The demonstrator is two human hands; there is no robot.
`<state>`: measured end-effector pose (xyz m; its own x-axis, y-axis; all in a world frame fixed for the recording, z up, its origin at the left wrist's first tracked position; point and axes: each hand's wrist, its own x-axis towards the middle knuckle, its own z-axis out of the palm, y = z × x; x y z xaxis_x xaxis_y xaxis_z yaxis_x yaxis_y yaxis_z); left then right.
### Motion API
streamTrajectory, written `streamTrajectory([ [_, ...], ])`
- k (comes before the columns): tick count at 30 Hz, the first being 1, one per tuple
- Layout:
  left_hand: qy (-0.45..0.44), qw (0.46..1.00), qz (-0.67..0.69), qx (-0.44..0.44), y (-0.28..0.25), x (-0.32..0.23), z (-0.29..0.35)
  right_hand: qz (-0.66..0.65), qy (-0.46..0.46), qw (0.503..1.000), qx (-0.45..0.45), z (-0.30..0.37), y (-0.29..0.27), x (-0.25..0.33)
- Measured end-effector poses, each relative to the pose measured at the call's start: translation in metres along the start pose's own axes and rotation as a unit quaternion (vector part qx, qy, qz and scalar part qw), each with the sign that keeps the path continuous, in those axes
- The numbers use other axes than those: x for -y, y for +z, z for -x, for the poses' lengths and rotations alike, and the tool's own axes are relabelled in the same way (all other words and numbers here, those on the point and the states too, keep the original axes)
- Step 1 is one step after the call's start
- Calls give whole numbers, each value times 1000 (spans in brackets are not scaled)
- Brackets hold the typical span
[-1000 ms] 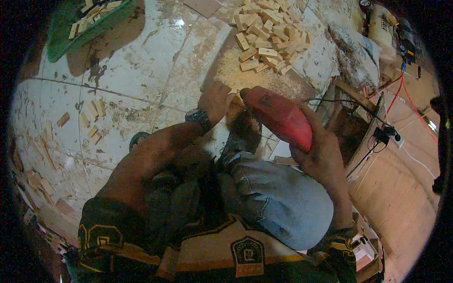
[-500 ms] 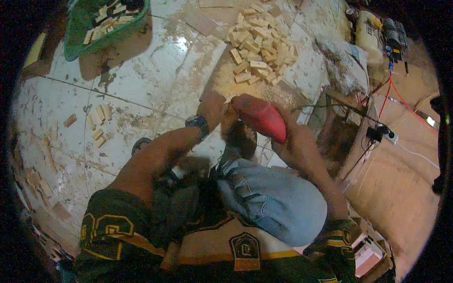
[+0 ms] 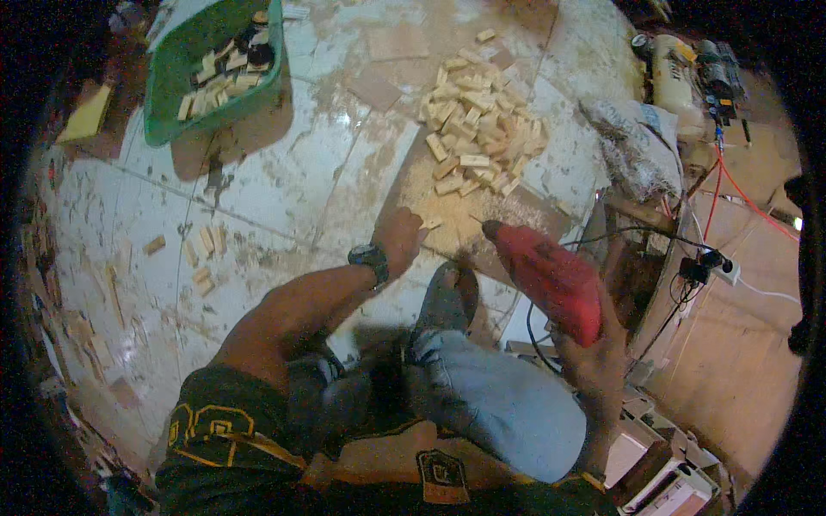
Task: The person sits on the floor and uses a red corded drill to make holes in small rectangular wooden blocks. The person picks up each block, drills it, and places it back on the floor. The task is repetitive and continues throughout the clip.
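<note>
The pile of wood blocks [image 3: 482, 125] lies farthest ahead of you. The red drill [image 3: 551, 275] slants forward and left from your right hand [image 3: 604, 331], whose fingers wrap its rear. Your left hand [image 3: 398, 241], stretched forward, back upward, apparently pinches the small block [image 3: 432, 224] just right of its fingertips, long axis unclear; the bit [image 3: 475, 218] points toward it, apart.

Wood piece [image 3: 431, 224], near left corner of brown board [image 3: 410, 170]: was partly hidden by left hand [image 3: 399, 241]. Drill bit [image 3: 476, 218]: was blurred. Right hand [image 3: 606, 348]: fingers were mostly hidden behind red drill [image 3: 551, 279]. Green tub [image 3: 194, 39]: was cut off above; dark contents [image 3: 260, 55] were unidentifiable. Board's middle: lay beneath block pile [image 3: 482, 129].
</note>
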<state>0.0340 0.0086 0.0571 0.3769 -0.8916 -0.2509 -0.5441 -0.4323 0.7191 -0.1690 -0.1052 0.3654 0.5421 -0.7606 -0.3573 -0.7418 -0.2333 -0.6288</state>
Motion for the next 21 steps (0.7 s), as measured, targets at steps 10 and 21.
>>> streamTrajectory([
  [10,119,946,106,-281,-76,-62,-89,-80,36,996,-18,6,18,-46],
  [21,-176,943,-259,-116,-227,249,239,12,20,1000,-9,-6,34,-65],
])
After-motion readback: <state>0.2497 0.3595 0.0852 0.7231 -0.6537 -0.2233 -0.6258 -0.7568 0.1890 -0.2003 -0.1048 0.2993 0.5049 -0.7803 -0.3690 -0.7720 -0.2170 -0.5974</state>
